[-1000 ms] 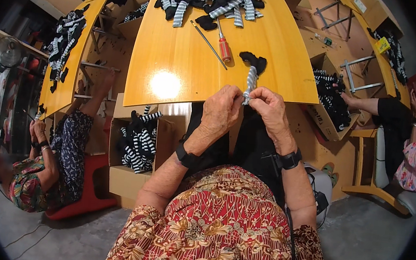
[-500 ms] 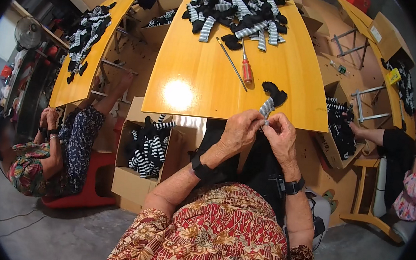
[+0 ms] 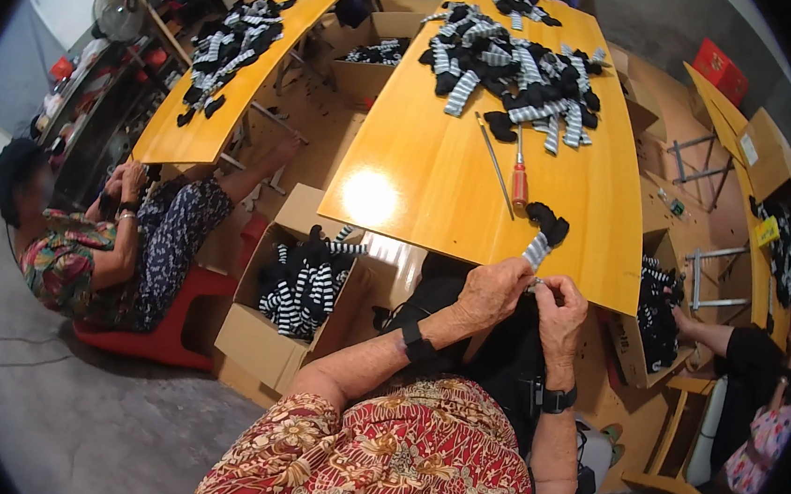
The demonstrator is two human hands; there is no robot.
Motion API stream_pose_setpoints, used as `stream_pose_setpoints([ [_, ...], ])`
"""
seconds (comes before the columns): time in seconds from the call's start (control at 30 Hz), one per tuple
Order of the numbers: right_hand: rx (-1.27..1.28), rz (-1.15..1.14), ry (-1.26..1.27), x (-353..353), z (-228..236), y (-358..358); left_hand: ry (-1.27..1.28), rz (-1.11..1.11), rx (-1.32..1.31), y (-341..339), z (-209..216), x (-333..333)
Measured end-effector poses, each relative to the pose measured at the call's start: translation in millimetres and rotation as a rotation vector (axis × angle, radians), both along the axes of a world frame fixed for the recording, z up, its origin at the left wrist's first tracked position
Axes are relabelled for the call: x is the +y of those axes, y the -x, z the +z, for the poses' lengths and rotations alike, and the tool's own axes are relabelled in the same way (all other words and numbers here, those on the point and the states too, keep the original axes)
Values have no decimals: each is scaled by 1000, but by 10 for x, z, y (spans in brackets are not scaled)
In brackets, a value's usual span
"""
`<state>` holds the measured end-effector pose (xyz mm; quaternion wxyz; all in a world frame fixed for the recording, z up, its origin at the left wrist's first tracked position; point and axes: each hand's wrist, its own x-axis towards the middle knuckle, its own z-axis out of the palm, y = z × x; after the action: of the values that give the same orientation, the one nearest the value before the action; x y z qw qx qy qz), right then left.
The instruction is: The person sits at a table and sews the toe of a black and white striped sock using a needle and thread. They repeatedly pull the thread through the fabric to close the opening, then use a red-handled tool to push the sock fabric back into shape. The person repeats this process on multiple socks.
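Note:
My left hand [image 3: 490,290] and my right hand [image 3: 559,320] meet at the near edge of the yellow table [image 3: 428,193]. Their fingertips pinch the near end of a small knitted sock [image 3: 536,248] with grey and white stripes. Its black far end lies on the tabletop, pointing away from me. The fingers hide the pinched end. Just beyond it lie a screwdriver [image 3: 519,184] with a red handle and a thin dark metal rod [image 3: 494,164]. Farther back is a heap of similar striped and black socks [image 3: 524,65].
An open cardboard box [image 3: 260,343] of striped knits stands left of my legs; another box [image 3: 627,347] is at the right. A co-worker [image 3: 84,253] sits at a side table [image 3: 174,138] on the left. At the far right, another person [image 3: 751,372] sits by a table.
The whole view has tilted and turned, so the table appears lower and farther right. Both hands keep their pinch on the sock, close together at the table edge.

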<state>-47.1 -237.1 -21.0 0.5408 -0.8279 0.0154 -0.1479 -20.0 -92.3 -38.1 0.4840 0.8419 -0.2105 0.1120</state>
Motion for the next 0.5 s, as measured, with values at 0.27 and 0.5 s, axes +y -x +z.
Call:
stream_pose_setpoints([
  [0.27, 173, 77, -423, -24, -144, -16, 31, -39, 29, 9, 86, 43],
  [0.5, 335, 259, -868, -149, -235, -14, 137, -115, 394, -143, 38, 35],
])
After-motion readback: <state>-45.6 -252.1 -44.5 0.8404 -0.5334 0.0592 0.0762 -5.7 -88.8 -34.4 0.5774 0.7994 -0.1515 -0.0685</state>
